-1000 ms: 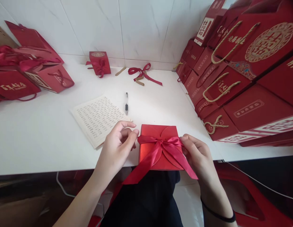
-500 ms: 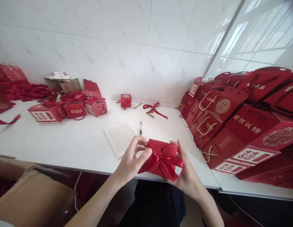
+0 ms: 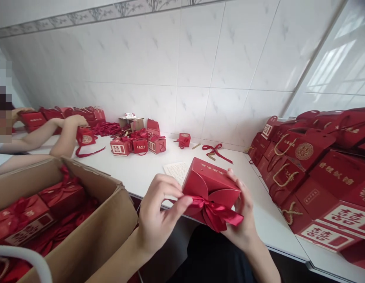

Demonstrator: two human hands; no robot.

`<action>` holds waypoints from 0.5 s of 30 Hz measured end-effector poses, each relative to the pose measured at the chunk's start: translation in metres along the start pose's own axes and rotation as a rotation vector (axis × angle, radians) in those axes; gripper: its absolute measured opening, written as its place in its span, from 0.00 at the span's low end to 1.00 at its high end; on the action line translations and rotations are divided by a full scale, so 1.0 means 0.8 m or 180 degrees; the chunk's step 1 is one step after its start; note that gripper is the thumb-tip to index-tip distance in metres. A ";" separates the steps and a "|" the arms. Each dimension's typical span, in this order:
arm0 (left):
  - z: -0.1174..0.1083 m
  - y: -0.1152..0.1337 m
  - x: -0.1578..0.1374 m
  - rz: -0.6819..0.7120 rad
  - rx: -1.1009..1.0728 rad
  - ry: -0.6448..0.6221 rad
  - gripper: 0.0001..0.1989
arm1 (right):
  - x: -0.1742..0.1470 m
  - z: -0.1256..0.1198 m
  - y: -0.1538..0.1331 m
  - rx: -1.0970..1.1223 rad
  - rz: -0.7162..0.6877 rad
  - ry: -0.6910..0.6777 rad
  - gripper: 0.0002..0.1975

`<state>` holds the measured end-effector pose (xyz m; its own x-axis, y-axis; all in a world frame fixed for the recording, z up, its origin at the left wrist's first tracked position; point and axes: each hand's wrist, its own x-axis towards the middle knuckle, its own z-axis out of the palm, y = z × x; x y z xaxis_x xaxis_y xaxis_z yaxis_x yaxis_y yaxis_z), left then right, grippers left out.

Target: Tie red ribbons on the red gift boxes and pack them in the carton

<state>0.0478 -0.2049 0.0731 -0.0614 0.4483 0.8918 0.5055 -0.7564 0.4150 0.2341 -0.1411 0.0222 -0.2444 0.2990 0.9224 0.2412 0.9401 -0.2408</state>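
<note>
A red gift box (image 3: 213, 177) with gold lettering on its top is held over the table's front edge, tilted toward me. Its end has curved flaps, and a red satin ribbon (image 3: 214, 210) is tied there in a bow. My left hand (image 3: 161, 212) pinches a loop of that ribbon between thumb and fingers at the box's left side. Around the right side and underneath, my right hand (image 3: 244, 216) supports the box, some fingers hidden behind it.
An open cardboard carton (image 3: 111, 204) with red boxes stands at the left. Stacked red gift boxes (image 3: 303, 188) fill the right. On the white table (image 3: 135, 169) lie paper (image 3: 175, 171), a loose ribbon (image 3: 217, 151) and small boxes (image 3: 139, 145). At far left, a co-worker's arms (image 3: 64, 135) handle boxes.
My view has swung left, bringing the carton's contents and the co-worker into sight. The gift box has tipped, so its lettered top shows. My left hand has shifted onto the bow's left loop.
</note>
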 end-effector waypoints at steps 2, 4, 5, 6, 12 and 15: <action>-0.011 0.017 -0.002 0.0723 0.0387 -0.0081 0.08 | 0.002 0.004 -0.008 0.0008 0.0067 0.0039 0.44; -0.020 0.033 -0.007 0.1301 0.0847 -0.0274 0.10 | 0.003 0.005 -0.017 -0.0020 0.0081 0.0087 0.44; -0.023 0.038 -0.009 0.1467 0.1031 -0.0335 0.11 | 0.004 0.004 -0.021 -0.0046 0.0069 0.0110 0.44; -0.025 0.042 -0.012 0.1552 0.1148 -0.0372 0.12 | 0.004 0.003 -0.025 -0.0061 0.0067 0.0118 0.44; -0.042 0.030 0.004 0.0950 0.0874 -0.1001 0.40 | 0.000 -0.005 -0.037 0.0280 0.0298 -0.0283 0.45; -0.058 0.034 0.017 0.0193 0.0801 -0.1972 0.47 | 0.002 -0.002 -0.040 0.0405 0.0572 -0.0471 0.48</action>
<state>0.0207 -0.2415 0.1051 0.4407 0.6558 0.6129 0.6824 -0.6884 0.2459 0.2278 -0.1712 0.0316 -0.3451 0.4749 0.8095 0.1755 0.8800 -0.4414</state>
